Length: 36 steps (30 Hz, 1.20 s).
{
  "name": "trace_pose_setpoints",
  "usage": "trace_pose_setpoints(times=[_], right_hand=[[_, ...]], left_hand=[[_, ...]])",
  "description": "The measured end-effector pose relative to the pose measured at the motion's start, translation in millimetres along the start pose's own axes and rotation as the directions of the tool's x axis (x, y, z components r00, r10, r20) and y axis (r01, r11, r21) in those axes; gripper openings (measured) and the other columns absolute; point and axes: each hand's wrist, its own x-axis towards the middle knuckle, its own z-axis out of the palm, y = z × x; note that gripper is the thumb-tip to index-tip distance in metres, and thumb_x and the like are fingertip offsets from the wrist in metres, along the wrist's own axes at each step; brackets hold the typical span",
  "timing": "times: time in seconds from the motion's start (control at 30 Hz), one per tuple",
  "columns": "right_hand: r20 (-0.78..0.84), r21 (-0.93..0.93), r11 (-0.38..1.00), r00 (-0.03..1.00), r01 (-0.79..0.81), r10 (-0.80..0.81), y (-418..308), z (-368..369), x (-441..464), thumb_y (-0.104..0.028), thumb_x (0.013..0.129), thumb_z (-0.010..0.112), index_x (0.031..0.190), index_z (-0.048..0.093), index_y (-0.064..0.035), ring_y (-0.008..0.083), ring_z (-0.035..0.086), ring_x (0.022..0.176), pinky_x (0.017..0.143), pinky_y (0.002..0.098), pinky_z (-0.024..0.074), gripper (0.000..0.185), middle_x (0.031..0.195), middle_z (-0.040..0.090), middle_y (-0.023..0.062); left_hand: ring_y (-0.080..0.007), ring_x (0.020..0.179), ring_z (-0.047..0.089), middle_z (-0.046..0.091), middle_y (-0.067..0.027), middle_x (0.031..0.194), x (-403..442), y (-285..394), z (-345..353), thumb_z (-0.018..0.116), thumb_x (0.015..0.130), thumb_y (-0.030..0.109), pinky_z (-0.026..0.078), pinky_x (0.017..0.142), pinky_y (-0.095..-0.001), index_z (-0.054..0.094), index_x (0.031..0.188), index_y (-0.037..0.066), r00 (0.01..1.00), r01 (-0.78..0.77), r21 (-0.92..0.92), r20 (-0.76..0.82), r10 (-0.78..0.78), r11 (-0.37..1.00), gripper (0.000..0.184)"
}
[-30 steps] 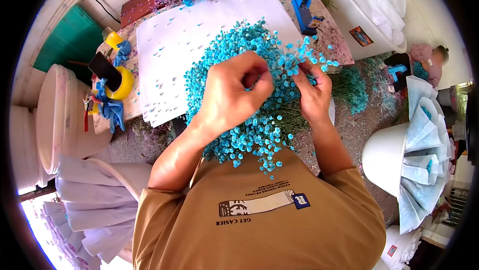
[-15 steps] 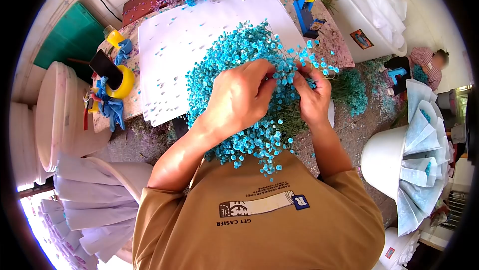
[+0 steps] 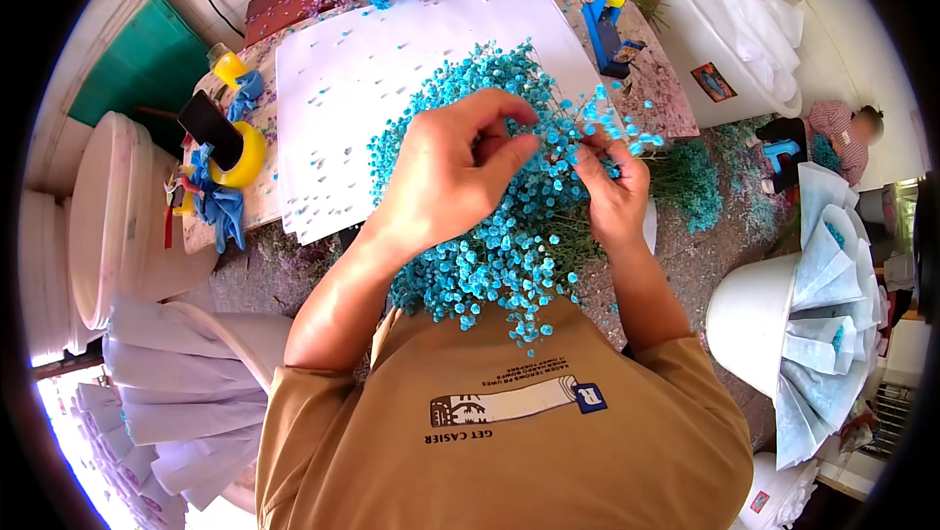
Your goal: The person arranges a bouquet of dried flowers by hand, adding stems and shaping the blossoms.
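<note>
A large bunch of blue baby's breath (image 3: 470, 256) spreads in front of my chest, its lower blossoms hanging over my shirt. My left hand (image 3: 455, 163) is over the middle of the bunch, fingers half curled, with a gap between thumb and forefinger tips; nothing shows in that gap. On the bunch's right side, my right hand (image 3: 617, 187) pinches a sprig of blue baby's breath (image 3: 617, 124), its small blossoms showing above the fingers. The stems lower in the bunch are mostly hidden by flowers.
White paper (image 3: 333, 109) scattered with petals covers the table. A blue tape dispenser (image 3: 605, 36) stands at right, a phone (image 3: 211, 129) on a yellow tape roll at left. More flowers lie behind. White tubs (image 3: 749, 320) flank me; another person (image 3: 837, 138) sits at far right.
My left hand has drawn slightly left and up, and its thumb and forefinger have parted. The right hand stays nearly still at the sprig.
</note>
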Motion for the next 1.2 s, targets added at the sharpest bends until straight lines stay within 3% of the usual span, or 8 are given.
trace_pose_setpoints(times=[0.17, 0.37, 0.47, 0.7, 0.9, 1.0, 1.1, 1.2], right_hand=[[-0.019, 0.041, 0.999, 1.000, 0.009, -0.009, -4, 5, 0, -0.014, 0.093, 0.074, 0.108, 0.071, 0.0005, 0.0085, 0.059, 0.087, 0.079, 0.0251, 0.0484, 0.021, 0.097, 0.070, 0.0014], [-0.021, 0.032, 0.999, 0.999, -0.025, 0.025, 2, -1, 1, -0.015, 0.093, 0.075, 0.108, 0.071, 0.0004, 0.0088, 0.060, 0.088, 0.079, 0.0252, 0.0490, 0.022, 0.097, 0.070, 0.0011], [-0.021, 0.047, 0.998, 0.999, -0.035, 0.036, 3, -1, 0, -0.015, 0.093, 0.075, 0.108, 0.071, 0.0002, 0.0086, 0.060, 0.088, 0.079, 0.0252, 0.0489, 0.022, 0.097, 0.070, 0.0009], [-0.007, 0.007, 1.000, 1.000, -0.005, 0.005, 2, 2, 0, -0.016, 0.093, 0.075, 0.111, 0.071, 0.0001, 0.0087, 0.059, 0.088, 0.080, 0.0249, 0.0482, 0.024, 0.098, 0.070, 0.0007], [0.007, 0.025, 0.998, 0.998, -0.055, 0.054, 7, 0, 0, -0.018, 0.094, 0.074, 0.110, 0.072, 0.0009, 0.0087, 0.059, 0.088, 0.080, 0.0252, 0.0483, 0.024, 0.097, 0.070, 0.0009], [-0.029, -0.021, 1.000, 0.999, -0.016, 0.015, 3, -1, 0, -0.019, 0.094, 0.074, 0.109, 0.072, 0.0012, 0.0083, 0.059, 0.088, 0.081, 0.0252, 0.0481, 0.025, 0.096, 0.070, 0.0013], [-0.004, 0.013, 1.000, 1.000, -0.028, 0.028, 6, -1, 1, -0.019, 0.095, 0.074, 0.111, 0.071, 0.0015, 0.0080, 0.059, 0.087, 0.080, 0.0249, 0.0478, 0.026, 0.096, 0.070, 0.0010], [0.043, 0.029, 0.997, 0.997, -0.069, 0.068, 6, -2, -1, -0.011, 0.096, 0.069, 0.118, 0.067, 0.0052, 0.0144, 0.062, 0.103, 0.094, 0.0306, 0.0479, 0.027, 0.112, 0.070, 0.0091]], left_hand=[[-0.0088, 0.058, 0.047, 0.055, -0.0033, 0.064, 5, -11, 11, 0.069, 0.091, 0.008, 0.041, 0.054, -0.0275, 0.067, 0.098, 0.001, 0.990, -0.139, 0.006, -0.034, 0.139, 0.990, 0.010], [-0.0074, 0.059, 0.046, 0.055, -0.0018, 0.065, 7, -16, 5, 0.070, 0.090, 0.007, 0.042, 0.054, -0.0281, 0.068, 0.097, 0.002, 0.998, 0.023, -0.272, -0.058, -0.040, 0.962, 0.009], [-0.0134, 0.059, 0.054, 0.060, -0.0055, 0.070, 4, -9, 3, 0.074, 0.085, 0.006, 0.045, 0.055, -0.0308, 0.071, 0.103, 0.004, 1.000, -0.008, 0.041, 0.010, 0.008, 0.999, 0.019], [-0.0307, 0.071, 0.068, 0.069, -0.0124, 0.086, 10, -17, 12, 0.073, 0.083, 0.005, 0.054, 0.063, -0.0392, 0.071, 0.095, 0.005, 0.939, -0.328, 0.273, -0.015, 0.345, 0.904, 0.013], [-0.0211, 0.066, 0.062, 0.064, -0.0087, 0.078, 6, -15, 7, 0.069, 0.090, 0.007, 0.050, 0.061, -0.0334, 0.066, 0.092, 0.003, 0.956, -0.251, 0.078, -0.136, 0.259, 0.965, 0.005], [-0.0047, 0.071, 0.043, 0.052, 0.0054, 0.077, 5, -2, -8, 0.061, 0.101, 0.014, 0.037, 0.063, -0.0224, 0.062, 0.085, 0.002, 0.994, 0.024, -0.492, -0.078, -0.071, 0.870, 0.020], [-0.0042, 0.072, 0.044, 0.052, 0.0051, 0.075, 1, 0, -17, 0.062, 0.101, 0.017, 0.036, 0.064, -0.0215, 0.061, 0.084, 0.003, 0.981, 0.177, -0.461, 0.151, -0.120, 0.870, 0.022], [-0.0048, 0.067, 0.046, 0.053, 0.0044, 0.070, -4, 7, 0, 0.066, 0.096, 0.015, 0.038, 0.059, -0.0240, 0.064, 0.087, 0.001, 0.990, 0.106, -0.298, 0.119, -0.073, 0.949, 0.016]])
